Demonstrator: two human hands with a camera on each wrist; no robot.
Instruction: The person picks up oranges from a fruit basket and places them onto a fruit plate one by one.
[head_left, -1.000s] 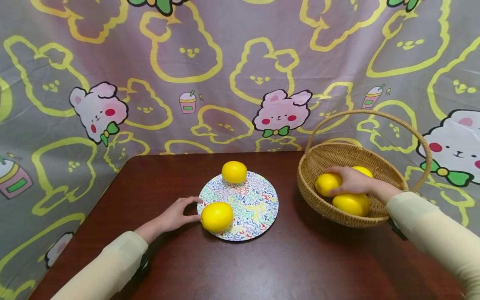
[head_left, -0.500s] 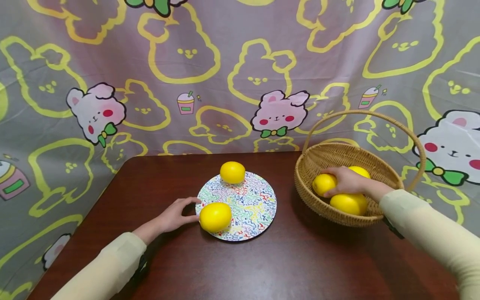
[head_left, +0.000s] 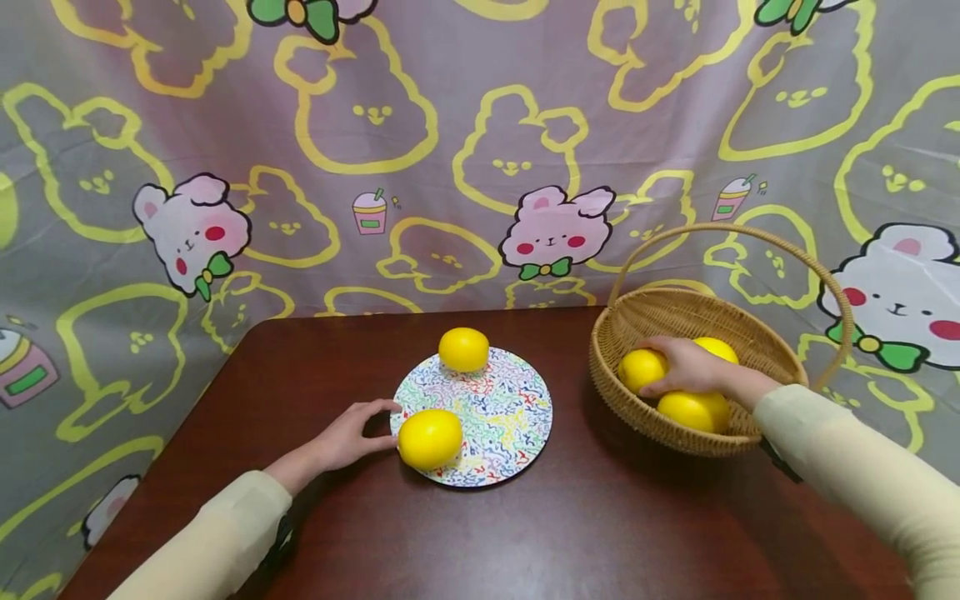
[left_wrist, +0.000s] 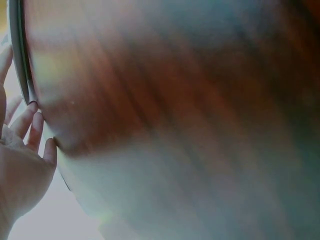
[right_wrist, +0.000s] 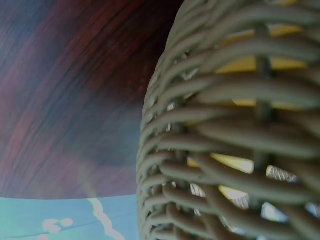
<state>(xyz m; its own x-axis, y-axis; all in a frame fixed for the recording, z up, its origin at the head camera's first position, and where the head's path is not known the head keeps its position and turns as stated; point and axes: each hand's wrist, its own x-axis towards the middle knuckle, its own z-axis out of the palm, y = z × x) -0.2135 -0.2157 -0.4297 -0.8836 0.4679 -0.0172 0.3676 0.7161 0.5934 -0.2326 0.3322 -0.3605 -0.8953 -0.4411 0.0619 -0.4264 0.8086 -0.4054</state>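
In the head view, my right hand [head_left: 686,367] reaches into a wicker basket [head_left: 637,417], its fingers and thumb around the side of a lemon [head_left: 641,371]. A second lemon [head_left: 693,412] lies just below that hand, and a third lemon [head_left: 717,348] shows partly behind it. My left hand [head_left: 348,437] is at the left rim of a round, colourfully scribbled plate [head_left: 513,408], thumb and forefinger apart. The thumb tip is close to or touching the front lemon [head_left: 431,439] on the plate. Another lemon [head_left: 463,349] sits at the plate's back edge.
A dark brown wooden table [head_left: 480,542] carries plate and basket. The basket's arched handle [head_left: 795,250] stands up behind the right hand. A curtain [head_left: 450,133] with cartoon rabbits hangs behind the table. The right wrist view is mostly filled by basket weave [right_wrist: 230,130].
My right hand and the lemon in it have shifted slightly left within the basket. The left hand and the plate stay put, while the head view itself drifts a little.
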